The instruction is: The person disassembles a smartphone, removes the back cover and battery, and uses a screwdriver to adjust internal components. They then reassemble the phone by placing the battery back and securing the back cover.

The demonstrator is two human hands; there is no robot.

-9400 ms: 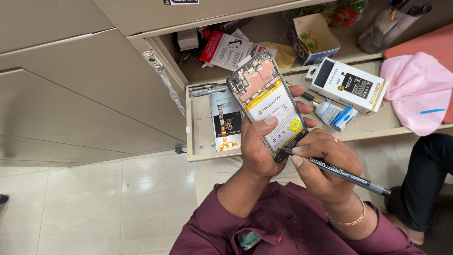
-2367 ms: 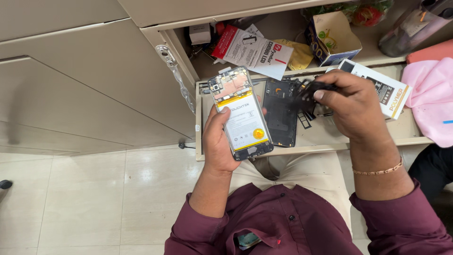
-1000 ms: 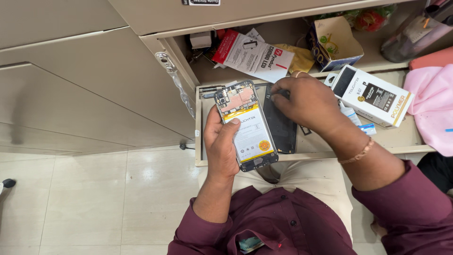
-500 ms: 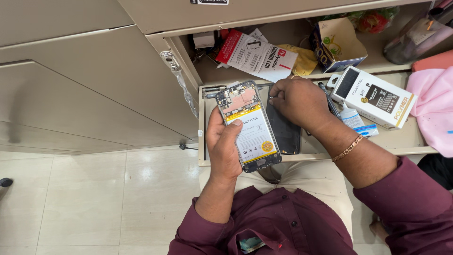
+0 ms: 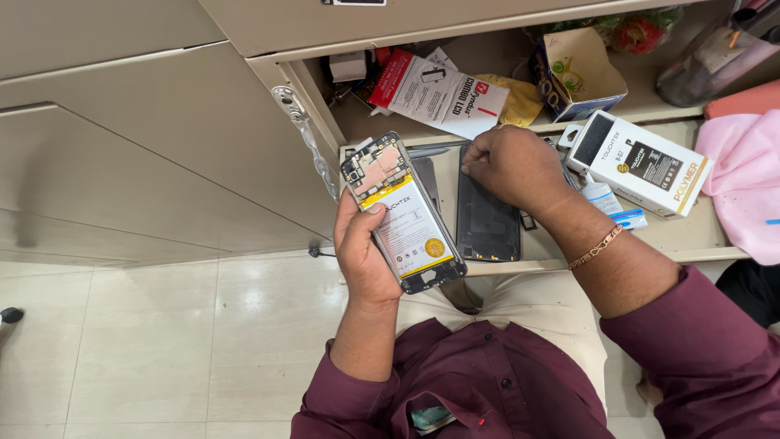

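Note:
My left hand (image 5: 366, 248) holds an opened phone (image 5: 402, 213) upright, its back off, showing a white battery and a circuit board at the top. My right hand (image 5: 512, 167) rests curled on the top end of a black back cover (image 5: 486, 223) that lies flat in an open drawer (image 5: 699, 248). Whether the fingers pinch anything small is hidden under the hand.
A white and black box (image 5: 638, 162) and a small blue and white packet (image 5: 611, 207) lie in the drawer to the right. The shelf above holds a red and white leaflet (image 5: 439, 89), a small open carton (image 5: 577, 73) and clutter. Pink cloth (image 5: 743, 191) lies at the right. A cabinet door (image 5: 162, 138) stands to the left.
My right hand has slid left over the black cover and settled on its top end. The pen held earlier is gone from it. The phone stays in my left hand.

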